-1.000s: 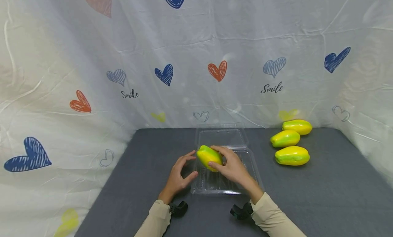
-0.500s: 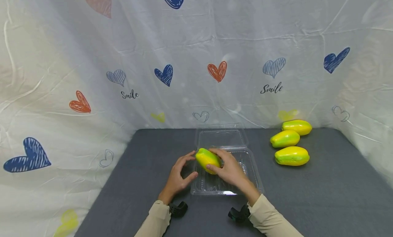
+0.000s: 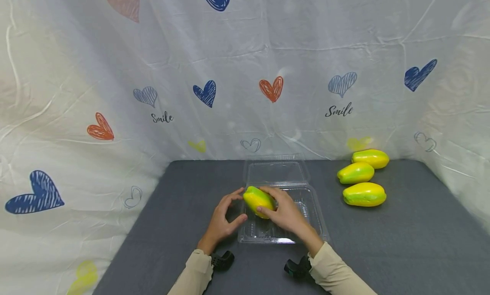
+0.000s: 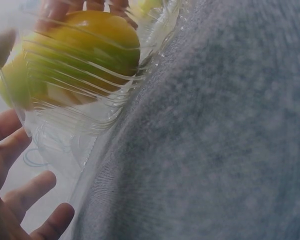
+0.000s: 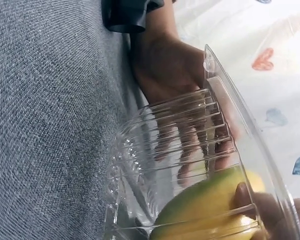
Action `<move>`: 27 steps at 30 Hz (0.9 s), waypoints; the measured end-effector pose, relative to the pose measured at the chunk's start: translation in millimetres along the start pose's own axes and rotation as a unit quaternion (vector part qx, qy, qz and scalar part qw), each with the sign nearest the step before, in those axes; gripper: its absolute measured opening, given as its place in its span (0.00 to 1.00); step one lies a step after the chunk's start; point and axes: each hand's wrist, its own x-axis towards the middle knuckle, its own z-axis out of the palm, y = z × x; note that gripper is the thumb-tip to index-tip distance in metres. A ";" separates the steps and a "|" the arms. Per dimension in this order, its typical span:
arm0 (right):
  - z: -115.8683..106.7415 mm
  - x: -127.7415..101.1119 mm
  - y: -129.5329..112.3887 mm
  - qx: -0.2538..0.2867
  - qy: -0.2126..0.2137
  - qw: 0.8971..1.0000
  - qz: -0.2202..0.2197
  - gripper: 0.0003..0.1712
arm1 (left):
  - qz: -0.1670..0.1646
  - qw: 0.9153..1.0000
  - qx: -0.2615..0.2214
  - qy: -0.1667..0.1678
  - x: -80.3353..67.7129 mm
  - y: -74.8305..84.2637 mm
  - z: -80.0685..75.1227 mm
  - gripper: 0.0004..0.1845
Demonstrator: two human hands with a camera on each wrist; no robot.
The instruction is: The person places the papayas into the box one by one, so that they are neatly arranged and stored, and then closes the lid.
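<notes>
a grey table (image 3: 402, 248) spans the lower frame; an open clear container (image 3: 308, 201) lies at lower centre. left hand (image 3: 222, 218), loosely spread, holding nothing, beside its left rim; right hand (image 3: 286, 210) curled round a yellow-green fruit (image 3: 257, 200) in or just over its left half.

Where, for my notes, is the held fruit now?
In the head view's lower centre, the right hand grips the fruit at the left side of the open container.

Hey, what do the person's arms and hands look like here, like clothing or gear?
The left hand and right hand are without gloves. Both arms have loose, cream-coloured sleeves, slightly wrinkled, and each wrist carries a chunky black device.
</notes>
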 end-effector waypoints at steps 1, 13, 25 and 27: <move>0.0 -0.4 -0.1 -0.001 -0.001 1.000 0.000 0.35 | 0.003 1.000 0.001 -0.001 -0.1 0.0 -0.1 0.28; -0.2 -1.0 -0.5 0.012 -0.014 1.000 0.007 0.41 | -0.003 1.000 0.014 -0.011 -1.6 -0.8 -1.1 0.25; 0.8 1.1 3.3 0.018 -0.008 1.000 0.008 0.42 | -0.005 1.000 0.017 -0.007 -0.8 -0.3 -1.5 0.26; 0.9 0.9 3.3 0.020 -0.007 1.000 0.005 0.42 | -0.006 1.000 0.019 -0.008 -0.9 -0.8 -1.4 0.26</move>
